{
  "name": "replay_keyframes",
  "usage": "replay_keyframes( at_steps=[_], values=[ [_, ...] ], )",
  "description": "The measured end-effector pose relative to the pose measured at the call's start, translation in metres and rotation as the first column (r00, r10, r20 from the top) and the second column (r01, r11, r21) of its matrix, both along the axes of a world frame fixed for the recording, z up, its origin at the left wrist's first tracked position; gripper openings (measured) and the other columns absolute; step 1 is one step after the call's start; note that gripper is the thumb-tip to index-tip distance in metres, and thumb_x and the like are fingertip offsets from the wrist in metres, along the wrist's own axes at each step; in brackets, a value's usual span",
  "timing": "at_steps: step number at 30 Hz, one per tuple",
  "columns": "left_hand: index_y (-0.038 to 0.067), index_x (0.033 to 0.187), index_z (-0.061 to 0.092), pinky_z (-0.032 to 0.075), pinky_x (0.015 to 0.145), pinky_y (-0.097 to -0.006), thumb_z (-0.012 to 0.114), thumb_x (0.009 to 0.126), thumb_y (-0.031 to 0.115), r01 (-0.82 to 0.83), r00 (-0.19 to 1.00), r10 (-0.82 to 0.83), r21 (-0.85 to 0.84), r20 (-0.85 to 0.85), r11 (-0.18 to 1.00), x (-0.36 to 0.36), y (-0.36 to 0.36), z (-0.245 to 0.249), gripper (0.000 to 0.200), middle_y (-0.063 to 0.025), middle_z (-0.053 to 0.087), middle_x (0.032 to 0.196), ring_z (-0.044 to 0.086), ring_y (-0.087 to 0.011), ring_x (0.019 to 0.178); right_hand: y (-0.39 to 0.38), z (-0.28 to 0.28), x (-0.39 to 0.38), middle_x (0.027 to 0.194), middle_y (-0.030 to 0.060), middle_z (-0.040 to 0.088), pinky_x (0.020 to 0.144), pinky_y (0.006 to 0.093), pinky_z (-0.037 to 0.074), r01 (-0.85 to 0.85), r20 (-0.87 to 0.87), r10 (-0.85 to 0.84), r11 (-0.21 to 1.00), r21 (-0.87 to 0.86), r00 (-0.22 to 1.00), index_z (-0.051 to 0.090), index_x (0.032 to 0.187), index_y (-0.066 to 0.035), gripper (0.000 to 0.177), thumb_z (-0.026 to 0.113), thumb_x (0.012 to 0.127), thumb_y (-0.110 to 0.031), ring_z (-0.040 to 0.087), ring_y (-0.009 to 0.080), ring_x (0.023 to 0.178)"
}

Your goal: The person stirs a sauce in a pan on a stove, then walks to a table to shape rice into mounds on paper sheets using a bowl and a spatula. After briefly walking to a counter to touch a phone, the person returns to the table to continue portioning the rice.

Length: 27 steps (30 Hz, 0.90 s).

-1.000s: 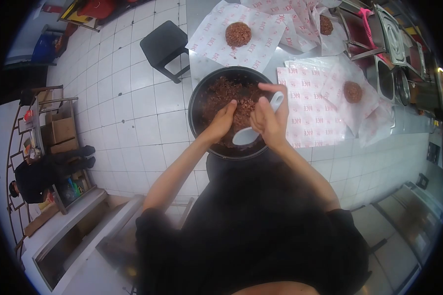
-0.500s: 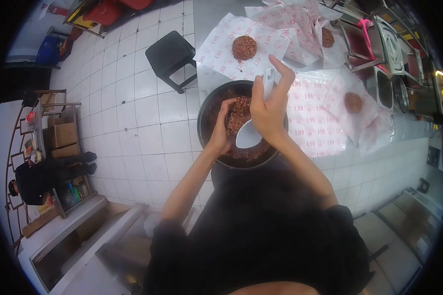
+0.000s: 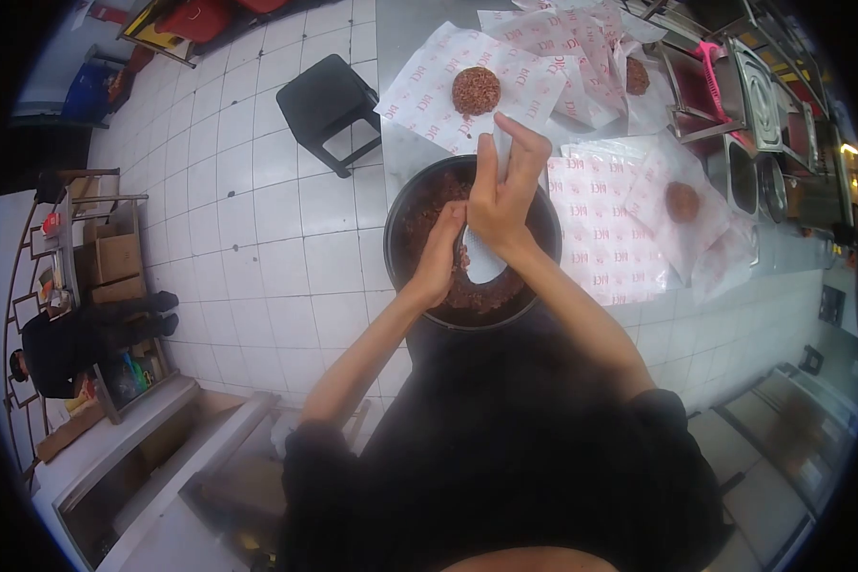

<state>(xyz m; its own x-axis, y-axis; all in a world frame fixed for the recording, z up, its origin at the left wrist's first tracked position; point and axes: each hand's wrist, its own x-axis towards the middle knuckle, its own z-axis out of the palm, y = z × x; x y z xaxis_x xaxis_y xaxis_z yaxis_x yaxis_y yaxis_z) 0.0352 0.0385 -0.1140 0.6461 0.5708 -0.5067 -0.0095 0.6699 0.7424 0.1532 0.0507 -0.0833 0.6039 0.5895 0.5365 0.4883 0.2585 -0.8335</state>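
A round dark pot holds reddish-brown rice. Over it, my right hand grips a white paddle, its blade pointing down toward me. Close against the blade is my left hand, fingers curled; in the shadow beside its palm something dark with rice shows only partly. Beyond the pot, a round rice patty lies on a printed paper sheet. Another patty rests on paper at the right, and a third sits farther back.
A stack of printed sheets lies on the metal table right of the pot. A black stool stands left of the table. Metal containers line the right edge. At far left, a person is beside a shelf.
My right hand has moved left toward my left hand, and the paddle blade now stands steeper and narrower between them. The rice seen earlier between my hands is mostly covered.
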Motion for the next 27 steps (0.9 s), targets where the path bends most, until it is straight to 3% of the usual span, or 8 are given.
replay_keyframes(
  at_steps=[5, 7, 10, 12, 14, 16, 19, 27],
  values=[
    [0.015, 0.113, 0.049, 0.037, 0.059, -0.0172, 0.035, 0.099, 0.041, -0.05, 0.997, 0.052, -0.037, 0.055, 0.998, -0.003, 0.003, -0.008, 0.032, 0.0043, 0.049, 0.091, 0.041, -0.0027, 0.065, -0.003, -0.01, -0.004, 0.113, 0.0135, 0.044, 0.093, 0.0302, 0.037, -0.066, 0.075, 0.063, 0.997, 0.031, 0.995, 0.046, 0.118, 0.003, 0.029, 0.051, 0.09, 0.002, 0.045, 0.0197, 0.106],
    [0.015, 0.118, 0.046, 0.043, 0.072, -0.0237, 0.036, 0.098, 0.042, 0.178, 0.979, -0.196, 0.225, 0.057, 0.958, -0.012, 0.015, 0.001, 0.034, -0.0009, 0.05, 0.107, 0.048, -0.0079, 0.089, -0.014, -0.001, -0.003, 0.113, 0.0138, 0.045, 0.093, 0.0302, 0.036, -0.106, 0.071, 0.108, 0.994, -0.036, 0.992, 0.047, 0.117, 0.002, 0.027, 0.051, 0.09, 0.0, 0.045, 0.0203, 0.106],
    [0.017, 0.124, 0.042, 0.041, 0.089, -0.0341, 0.039, 0.097, 0.043, 0.297, 0.949, -0.304, 0.083, 0.083, 0.951, -0.018, 0.028, 0.0, 0.037, -0.0049, 0.043, 0.126, 0.038, -0.0156, 0.118, -0.029, 0.019, 0.012, 0.104, 0.0103, 0.047, 0.081, 0.025, 0.04, -0.135, 0.113, 0.151, 0.981, -0.141, 0.982, 0.044, 0.12, -0.001, 0.027, 0.047, 0.093, -0.006, 0.048, 0.0155, 0.09],
    [0.019, 0.126, 0.041, 0.033, 0.099, -0.0416, 0.042, 0.095, 0.044, 0.317, 0.943, -0.315, 0.002, 0.107, 0.949, -0.023, 0.035, 0.001, 0.04, -0.0049, 0.035, 0.134, 0.027, -0.0199, 0.129, -0.034, 0.019, 0.029, 0.095, 0.0049, 0.045, 0.067, 0.0192, 0.038, -0.313, -0.237, 0.283, 0.945, -0.095, 0.929, 0.039, 0.125, -0.004, 0.031, 0.044, 0.095, -0.009, 0.043, 0.0083, 0.074],
    [0.021, 0.126, 0.041, 0.032, 0.099, -0.0448, 0.043, 0.095, 0.044, 0.361, 0.926, -0.363, 0.037, 0.1, 0.932, -0.027, 0.04, -0.001, 0.039, -0.0038, 0.034, 0.134, 0.029, -0.0205, 0.129, -0.029, 0.02, 0.044, 0.09, 0.0011, 0.042, 0.059, 0.0161, 0.033, -0.364, -0.214, 0.34, 0.928, -0.082, 0.916, 0.034, 0.128, -0.005, 0.033, 0.043, 0.096, -0.01, 0.034, 0.0036, 0.066],
    [0.014, 0.124, 0.039, 0.044, 0.095, -0.0354, 0.042, 0.095, 0.043, 0.364, 0.926, -0.369, 0.064, 0.078, 0.929, -0.025, 0.045, -0.004, 0.041, -0.0074, 0.042, 0.126, 0.041, -0.0158, 0.123, -0.021, 0.029, 0.053, 0.09, 0.0022, 0.042, 0.064, 0.0185, 0.036, -0.506, -0.205, 0.472, 0.847, -0.163, 0.857, 0.037, 0.127, -0.006, 0.032, 0.043, 0.096, -0.01, 0.037, 0.0058, 0.07],
    [0.012, 0.13, 0.04, 0.026, 0.106, -0.0382, 0.039, 0.096, 0.041, 0.536, 0.819, -0.574, 0.375, -0.013, 0.756, -0.023, 0.047, -0.017, 0.045, -0.0063, 0.035, 0.137, 0.026, -0.0205, 0.132, -0.008, 0.029, 0.028, 0.111, 0.0153, 0.053, 0.077, 0.0346, 0.047, -0.515, 0.067, 0.536, 0.833, -0.202, 0.841, 0.047, 0.122, -0.009, 0.029, 0.046, 0.093, -0.012, 0.061, 0.0258, 0.08],
    [0.0, 0.142, 0.029, 0.022, 0.11, -0.0335, 0.031, 0.099, 0.036, 0.307, 0.936, -0.29, 0.06, -0.2, 0.95, -0.011, 0.022, 0.027, 0.056, -0.0128, 0.034, 0.143, 0.031, -0.0219, 0.133, -0.007, 0.013, -0.019, 0.105, 0.0137, 0.061, 0.079, 0.0374, 0.049, -0.304, 0.144, 0.29, 0.948, 0.091, 0.946, 0.05, 0.115, -0.007, 0.032, 0.057, 0.085, 0.001, 0.063, 0.0327, 0.085]
  ],
)
